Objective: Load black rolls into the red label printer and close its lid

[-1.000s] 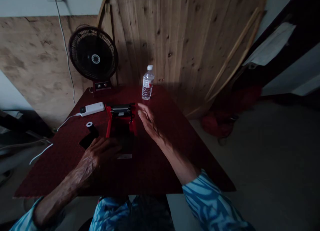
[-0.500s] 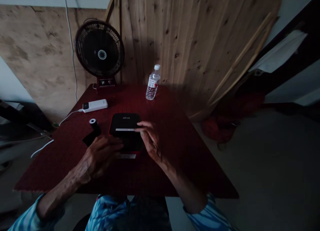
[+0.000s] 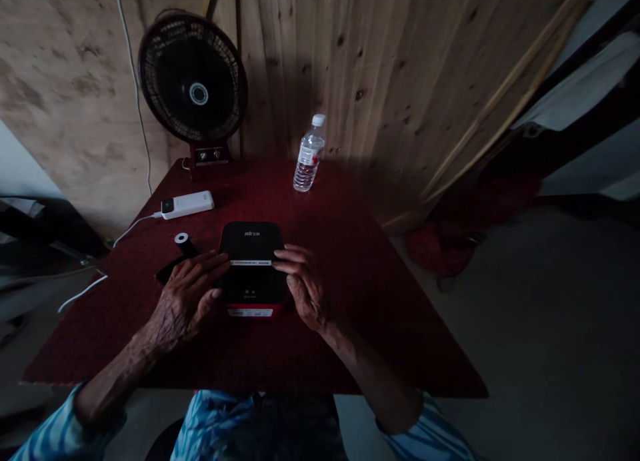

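**Head view**

- Black printer (image 3: 251, 264): small rounded box on a red base, lid shut, at the centre of the frame and near the middle of the bench (image 3: 350, 261) (dark red top). A pale paper strip (image 3: 250, 262) runs across its lid, and a white label sits on the front edge facing the viewer.
- Left hand (image 3: 187, 298): lower left of centre, palm down. Its fingers (image 3: 217, 261) are stretched out flat and loosely spread, with the tips lying on the left edge of the printer by the end of the strip. They are closed around nothing.
- Right hand (image 3: 305, 288): just right of centre, palm down. Its fingers (image 3: 285, 253) are likewise extended and laid on the right edge of the printer at the other end of the strip. They rest there without clasping.
- Black roll (image 3: 183, 242): upright with a pale core, just left of the printer and beyond the left hand. A dark flat piece lies beside it (too dim to identify).
- White power bank (image 3: 186, 204): further up and to the left, with a white cable trailing off the bench's left edge.
- Desk fan (image 3: 193, 81): upper left, at the far edge of the bench.
- Water bottle (image 3: 309, 153): upright, above centre at the far edge, well apart from the printer.
- Wooden boards (image 3: 350, 61): leaning behind the bench and filling the upper frame.
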Demonstrator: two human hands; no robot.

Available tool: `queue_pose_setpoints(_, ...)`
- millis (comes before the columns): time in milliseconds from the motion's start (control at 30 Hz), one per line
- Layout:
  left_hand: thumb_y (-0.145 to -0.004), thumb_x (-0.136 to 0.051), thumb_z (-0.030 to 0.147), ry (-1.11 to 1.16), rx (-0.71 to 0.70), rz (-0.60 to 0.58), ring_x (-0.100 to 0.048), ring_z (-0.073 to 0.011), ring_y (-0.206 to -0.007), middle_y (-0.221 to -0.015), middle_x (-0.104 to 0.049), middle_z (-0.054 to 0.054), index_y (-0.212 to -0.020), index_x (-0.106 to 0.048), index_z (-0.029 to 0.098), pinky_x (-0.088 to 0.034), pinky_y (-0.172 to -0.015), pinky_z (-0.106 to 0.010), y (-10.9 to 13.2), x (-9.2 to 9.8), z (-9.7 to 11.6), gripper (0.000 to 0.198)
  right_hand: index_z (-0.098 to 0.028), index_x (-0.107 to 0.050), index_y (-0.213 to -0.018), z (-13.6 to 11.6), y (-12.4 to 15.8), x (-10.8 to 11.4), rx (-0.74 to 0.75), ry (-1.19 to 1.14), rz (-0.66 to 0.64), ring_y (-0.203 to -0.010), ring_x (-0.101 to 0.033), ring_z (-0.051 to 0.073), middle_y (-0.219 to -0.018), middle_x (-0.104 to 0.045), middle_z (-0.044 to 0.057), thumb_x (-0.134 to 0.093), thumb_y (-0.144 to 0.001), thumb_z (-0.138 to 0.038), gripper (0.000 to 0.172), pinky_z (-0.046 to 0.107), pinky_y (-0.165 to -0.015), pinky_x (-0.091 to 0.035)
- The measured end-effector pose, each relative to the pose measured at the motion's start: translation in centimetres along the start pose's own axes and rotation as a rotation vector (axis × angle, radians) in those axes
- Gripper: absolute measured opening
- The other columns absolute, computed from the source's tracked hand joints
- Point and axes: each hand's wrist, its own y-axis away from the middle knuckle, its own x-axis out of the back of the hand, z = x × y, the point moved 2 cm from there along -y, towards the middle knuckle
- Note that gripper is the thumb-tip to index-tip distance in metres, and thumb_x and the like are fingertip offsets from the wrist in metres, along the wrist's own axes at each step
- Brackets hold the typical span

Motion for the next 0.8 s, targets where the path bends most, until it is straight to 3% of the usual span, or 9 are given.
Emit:
queue_pose_setpoints(133,-0.1,-0.041,0.031,0.23,0.178,0.004,-0.051,-0.0246,-0.13,-0.139,-0.058,-0.009,-0.129,-0.059,0.023,-0.041,-0.106,-0.041,0.0,0.2,0.2,0.035,-0.03,-0.062,-0.116,0.3,0.4,-0.4,-0.002,-0.056,0.04,-0.125,-0.052,0.023,-0.123,-0.064,0.005,-0.034,-0.101,-0.042,0.034,0.048,-0.107,-0.042)
queue_pose_setpoints(267,-0.091,-0.056,0.043,0.529,0.596,0.148,-0.059,-0.0278,-0.118,-0.126,-0.065,-0.009,-0.123,-0.061,0.021,-0.049,-0.097,-0.039,-0.4,0.7,0.2,0.039,-0.029,-0.054,-0.129,1.1,1.2,-0.9,-0.224,-0.121,0.198,-0.128,-0.051,0.022,-0.134,-0.058,0.006,-0.031,-0.101,-0.049,0.042,0.044,-0.11,-0.041)
queue_pose_setpoints(367,-0.079,-0.067,0.045,0.724,0.788,0.071,-0.064,-0.0285,-0.104,-0.11,-0.07,-0.009,-0.128,-0.057,0.018,-0.052,-0.086,-0.038,-1.2,0.5,-0.2,0.057,-0.026,-0.057,-0.124,1.7,1.7,-1.3,-0.393,-0.166,0.21,-0.126,-0.054,0.023,-0.131,-0.06,0.007,-0.033,-0.099,-0.056,0.045,0.044,-0.109,-0.042)
queue_pose_setpoints(567,-0.075,-0.07,0.043,0.796,0.849,-0.067,-0.063,-0.0293,-0.104,-0.105,-0.069,-0.006,-0.136,-0.053,0.021,-0.049,-0.088,-0.039,-1.9,0.4,-1.3,0.068,-0.028,-0.06,-0.117,1.7,2.2,-1.6,-0.495,-0.281,0.162,-0.114,-0.062,0.022,-0.12,-0.067,0.006,-0.038,-0.097,-0.059,0.044,0.04,-0.098,-0.051)
queue_pose_setpoints(800,-0.08,-0.066,0.04,1.003,0.886,-0.093,-0.063,-0.0298,-0.111,-0.114,-0.07,-0.005,-0.138,-0.052,0.028,-0.047,-0.095,-0.04,-1.3,-0.4,-1.0,0.061,-0.028,-0.062,-0.115,1.5,2.1,-1.5,-0.518,-0.27,0.166,-0.112,-0.063,0.023,-0.117,-0.068,0.005,-0.037,-0.097,-0.057,0.041,0.041,-0.098,-0.051)
